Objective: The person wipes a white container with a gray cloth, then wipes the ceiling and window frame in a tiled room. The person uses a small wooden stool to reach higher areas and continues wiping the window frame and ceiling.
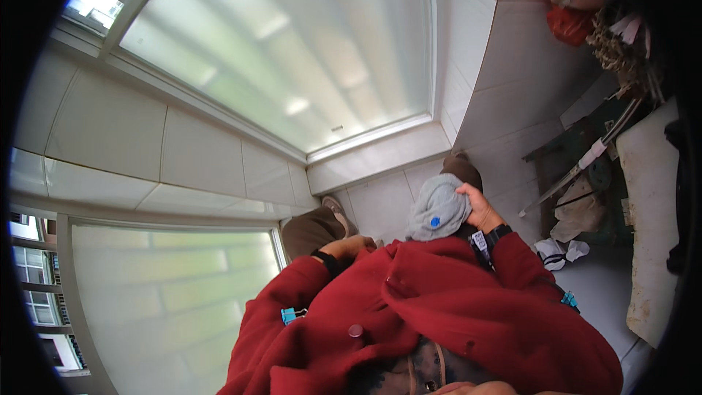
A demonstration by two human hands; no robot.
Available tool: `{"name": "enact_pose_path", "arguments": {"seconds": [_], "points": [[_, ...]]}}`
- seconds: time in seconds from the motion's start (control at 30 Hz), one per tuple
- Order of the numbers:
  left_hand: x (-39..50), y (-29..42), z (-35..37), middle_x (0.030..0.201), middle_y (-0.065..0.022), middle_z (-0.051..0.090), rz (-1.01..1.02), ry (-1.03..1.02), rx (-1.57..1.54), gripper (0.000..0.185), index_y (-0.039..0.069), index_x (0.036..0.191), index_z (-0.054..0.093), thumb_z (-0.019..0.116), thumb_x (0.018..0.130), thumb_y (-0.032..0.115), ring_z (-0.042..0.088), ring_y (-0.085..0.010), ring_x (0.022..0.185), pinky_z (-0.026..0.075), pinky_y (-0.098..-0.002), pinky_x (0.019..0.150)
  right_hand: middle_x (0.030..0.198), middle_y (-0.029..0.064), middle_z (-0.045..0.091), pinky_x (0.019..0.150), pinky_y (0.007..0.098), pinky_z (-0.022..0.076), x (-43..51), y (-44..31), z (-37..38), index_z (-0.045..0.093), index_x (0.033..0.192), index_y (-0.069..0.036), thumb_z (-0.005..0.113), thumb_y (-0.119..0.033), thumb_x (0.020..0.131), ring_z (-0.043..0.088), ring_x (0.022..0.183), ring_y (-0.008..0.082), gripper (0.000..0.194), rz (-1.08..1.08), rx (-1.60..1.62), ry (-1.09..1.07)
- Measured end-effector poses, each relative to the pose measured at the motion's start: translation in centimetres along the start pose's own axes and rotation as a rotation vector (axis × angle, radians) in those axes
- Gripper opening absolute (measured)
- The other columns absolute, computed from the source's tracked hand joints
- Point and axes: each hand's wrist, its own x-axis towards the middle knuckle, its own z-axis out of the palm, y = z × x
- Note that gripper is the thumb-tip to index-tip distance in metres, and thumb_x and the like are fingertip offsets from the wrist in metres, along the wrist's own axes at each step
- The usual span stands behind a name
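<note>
My right hand (479,210) grips the edge of a soft grey fabric item (439,206), rounded like a cap, with a small blue spot on it. It is held out in front of my body, over my leg. Near the front of the red coat (362,291) is my left hand (348,248). Its fingers are partly hidden by the coat's folds, so whether they hold anything does not show. Dark bands circle both wrists. Below are my brown trouser legs (307,233) and a shoe (339,214) on the tiled floor (378,195).
Frosted windows (296,66) rise ahead and at the left above tiled walls (203,148). At the right, a metal pole (565,181) leans by a dark green frame (587,137) and a worn white board (650,219). White plastic (562,252) lies on the floor. Red bags (570,24) sit at the upper right.
</note>
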Motion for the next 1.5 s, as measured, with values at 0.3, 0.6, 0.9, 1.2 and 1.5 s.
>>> {"name": "enact_pose_path", "arguments": {"seconds": [0.3, 0.6, 0.9, 1.2, 1.5], "points": [[0.9, -2.8, 4.3, 0.115, -0.0242, 0.064, -0.134, 0.143, 0.009, 0.057, 0.001, 0.12, 0.059, 0.072, 0.078, 0.037, 0.06, -0.0391, 0.11, 0.048, -0.0419, 0.093, 0.133, 0.0108, 0.054, 0.108, 0.0375, 0.0395, -1.1, -0.2, 0.0, 0.044, 0.14, -0.004, 0.052, -0.014, 0.092, 0.053, 0.123, 0.0238, 0.049, -0.081, -0.169, -0.234], [2.6, -5.2, 5.6, 0.099, -0.0256, 0.066, 0.024, 0.198, 0.129, 0.045, -0.001, 0.103, 0.062, 0.07, 0.075, 0.033, 0.064, -0.0429, 0.094, 0.052, -0.0467, 0.079, 0.139, 0.0146, 0.049, 0.11, 0.04, 0.0388, -1.0, -0.9, 1.0, 0.034, 0.145, -0.002, 0.057, -0.017, 0.089, 0.05, 0.128, 0.0262, 0.063, 0.013, -0.253, -0.16], [2.9, -6.0, 3.4, 0.096, -0.0233, 0.067, 0.085, -0.101, -0.376, 0.034, 0.001, 0.101, 0.064, 0.06, 0.085, 0.031, 0.065, -0.0388, 0.095, 0.051, -0.0431, 0.082, 0.144, 0.0152, 0.044, 0.113, 0.0398, 0.0336, 1.4, -3.1, 5.8, 0.028, 0.148, -0.002, 0.06, -0.013, 0.084, 0.044, 0.133, 0.0271, 0.073, 0.086, -0.211, -0.024], [2.5, -8.0, -0.6, 0.1, -0.0199, 0.068, 0.12, -0.112, -0.368, 0.028, 0.003, 0.101, 0.065, 0.054, 0.091, 0.027, 0.065, -0.0348, 0.097, 0.049, -0.0382, 0.086, 0.144, 0.0132, 0.044, 0.113, 0.0404, 0.0342, 4.5, -5.5, 6.9, 0.028, 0.15, -0.004, 0.059, -0.015, 0.087, 0.044, 0.133, 0.026, 0.071, 0.003, -0.27, 0.02], [2.5, -8.8, -5.5, 0.095, -0.0158, 0.069, -0.083, 0.074, -0.243, 0.03, 0.004, 0.094, 0.066, 0.074, 0.078, 0.029, 0.066, -0.0322, 0.089, 0.052, -0.0408, 0.077, 0.13, 0.0109, 0.055, 0.106, 0.0366, 0.0417, 7.2, -1.9, 6.8, 0.043, 0.137, -0.002, 0.058, -0.01, 0.092, 0.053, 0.122, 0.0226, 0.049, -0.143, -0.303, 0.071]]}}
